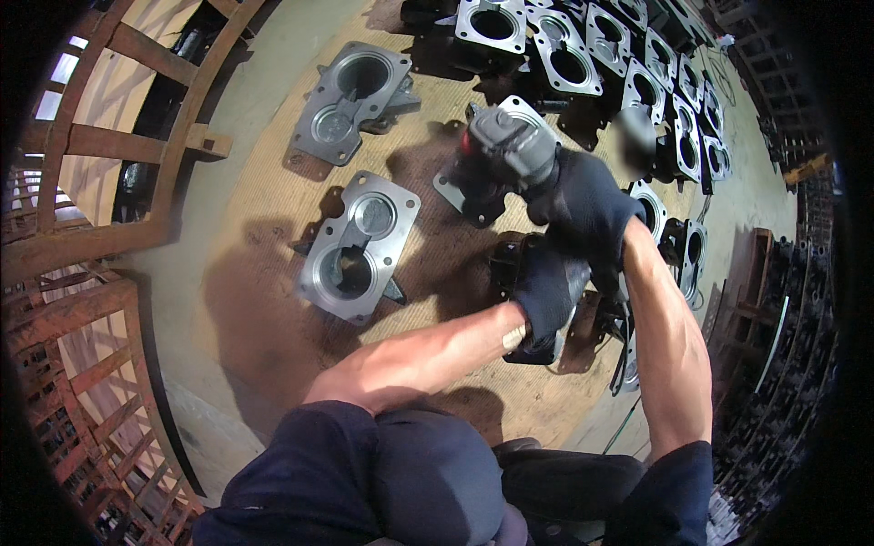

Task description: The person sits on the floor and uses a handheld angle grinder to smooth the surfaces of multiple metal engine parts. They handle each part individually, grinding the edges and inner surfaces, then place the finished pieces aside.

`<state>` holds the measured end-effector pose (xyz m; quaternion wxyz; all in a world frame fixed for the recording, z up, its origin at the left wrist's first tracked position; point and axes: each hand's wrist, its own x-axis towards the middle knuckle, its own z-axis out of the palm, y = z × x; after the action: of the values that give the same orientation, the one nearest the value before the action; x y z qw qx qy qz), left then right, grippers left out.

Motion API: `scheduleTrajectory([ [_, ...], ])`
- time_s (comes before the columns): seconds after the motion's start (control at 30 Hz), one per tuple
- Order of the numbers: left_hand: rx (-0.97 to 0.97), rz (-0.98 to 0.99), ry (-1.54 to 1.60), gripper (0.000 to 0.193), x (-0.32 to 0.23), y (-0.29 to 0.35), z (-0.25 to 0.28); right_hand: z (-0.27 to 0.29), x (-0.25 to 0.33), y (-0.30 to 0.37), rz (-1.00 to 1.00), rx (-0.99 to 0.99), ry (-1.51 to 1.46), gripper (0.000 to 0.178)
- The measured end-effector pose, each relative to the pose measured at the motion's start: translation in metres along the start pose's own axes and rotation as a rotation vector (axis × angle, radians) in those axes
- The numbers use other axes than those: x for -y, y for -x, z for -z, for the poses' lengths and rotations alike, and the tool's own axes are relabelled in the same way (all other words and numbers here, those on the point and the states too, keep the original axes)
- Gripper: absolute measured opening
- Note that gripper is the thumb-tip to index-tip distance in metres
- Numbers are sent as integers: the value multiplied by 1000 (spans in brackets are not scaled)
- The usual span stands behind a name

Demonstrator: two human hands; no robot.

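Observation:
My right hand (592,209), in a dark knit glove, is closed round a dark grey power tool (514,146) with a small red patch. The tool's bulky end is over a metal casting (521,114). Close below, my left hand (551,287), also gloved, curls beside a dark casting (505,259); its fingertips and whatever they grip are hidden. Leftward lie two grey castings, each with a smooth machined face and round openings: one nearer (387,250), one farther (332,127). A grey round shape (633,141) right of the tool is blurred.
Several similar castings (569,68) stand close together at the far right of the wooden board (264,196). Brown metal crate frames (91,241) line the left side. Stacked dark parts (774,364) are along the right. A dark cable (624,359) hangs near my right forearm.

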<state>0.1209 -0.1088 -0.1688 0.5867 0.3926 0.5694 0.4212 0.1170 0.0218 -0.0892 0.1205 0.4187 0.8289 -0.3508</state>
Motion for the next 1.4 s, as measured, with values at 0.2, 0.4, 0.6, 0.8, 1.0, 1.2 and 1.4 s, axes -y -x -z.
scheduleTrajectory([
  [0.2, -17, -219, -160, 27, 54, 27, -30, -25, 5, 16, 130, 113, 195, 46],
  [0.4, 33, -141, -165, 30, 5, -37, 1, 12, -19, -26, -42, 28, 3, 44],
  [0.6, -139, -221, 112, 25, 1, -62, -18, 27, -33, -24, 9, -106, -15, 43],
  [0.8, -217, -345, -225, 24, 20, -40, -26, 20, -18, -17, -12, 11, 95, 41],
  [1.0, -91, -132, 118, 25, -10, -71, -2, 41, -21, -33, -60, -82, -2, 38],
  [1.2, -270, -337, -69, 27, 10, -53, -31, 29, -18, -31, -6, 55, 113, 44],
  [1.4, -229, -282, 113, 27, 10, -82, -25, 40, -25, -40, 21, -63, 95, 43],
])
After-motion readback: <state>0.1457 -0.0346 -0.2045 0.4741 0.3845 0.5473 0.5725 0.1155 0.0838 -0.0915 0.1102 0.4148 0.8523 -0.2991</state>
